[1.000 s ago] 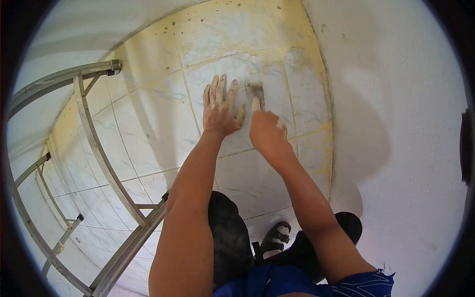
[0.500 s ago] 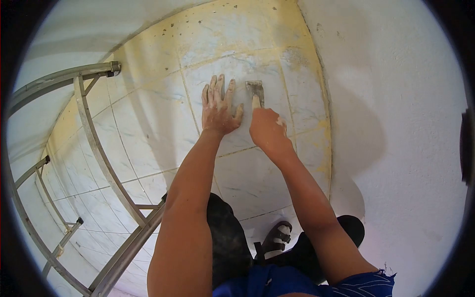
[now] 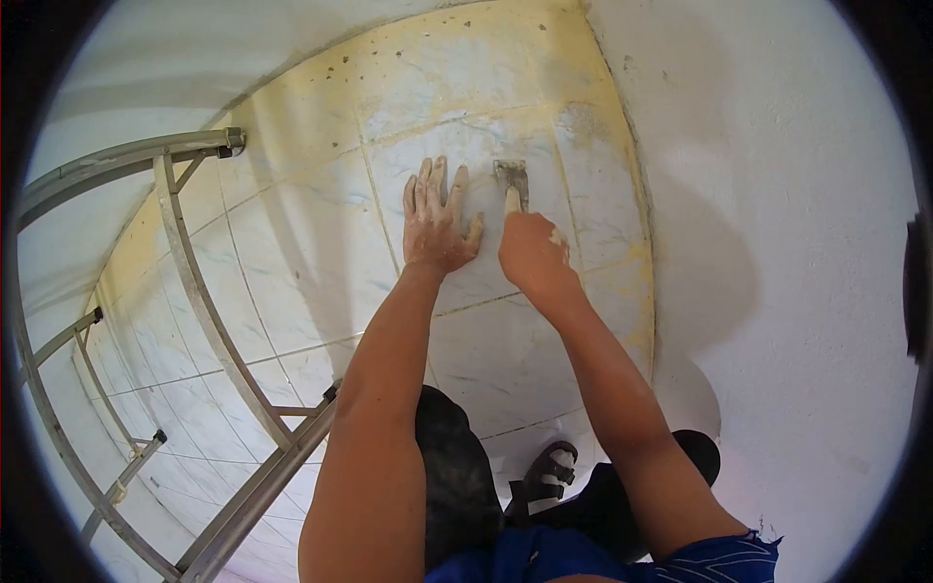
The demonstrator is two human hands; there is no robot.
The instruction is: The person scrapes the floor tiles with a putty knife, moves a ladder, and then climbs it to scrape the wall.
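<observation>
On the tiled floor beside the white wall [image 3: 777, 243], the right hand [image 3: 533, 255] is clenched around a scraper [image 3: 512, 180], its flat metal blade lying on a marbled tile [image 3: 466, 194]. The left hand [image 3: 437, 228] lies open and flat just beside it, fingers spread, holding nothing, dusted pale. Keeping the blade low and pressing evenly should lift residue without scoring the glaze. Yellowish stain rims the smooth tiles; the wall looks grainy. A metal ladder [image 3: 194, 291] lies to the left.
</observation>
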